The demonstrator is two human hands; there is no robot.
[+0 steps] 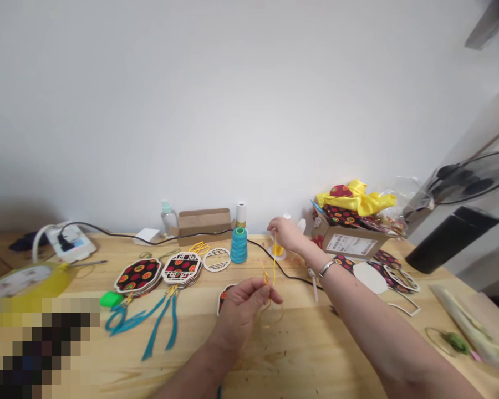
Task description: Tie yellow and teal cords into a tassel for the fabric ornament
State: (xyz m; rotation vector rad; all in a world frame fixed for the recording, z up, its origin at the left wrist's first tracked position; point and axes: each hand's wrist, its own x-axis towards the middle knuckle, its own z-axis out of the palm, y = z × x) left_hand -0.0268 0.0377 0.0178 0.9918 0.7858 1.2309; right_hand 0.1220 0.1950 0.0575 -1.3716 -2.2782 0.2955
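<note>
My left hand (243,302) is closed in a pinch on a yellow cord (274,270) above the wooden table (299,354). The cord runs up to my right hand (283,231), which reaches far across the table and pinches the same cord just above a yellow spool (278,250). A bracelet (326,267) sits on my right wrist. A patterned ornament piece (222,297) lies partly hidden under my left hand. A loose loop of cord hangs below my left fingers.
A blue thread cone (238,245), two patterned ornaments (138,275) with blue tassels (160,321), a white ring frame (217,259), a green object (110,299), a black cable (158,240), a power strip (70,244), a fabric-filled box (351,235) and a fan (461,210) surround the hands.
</note>
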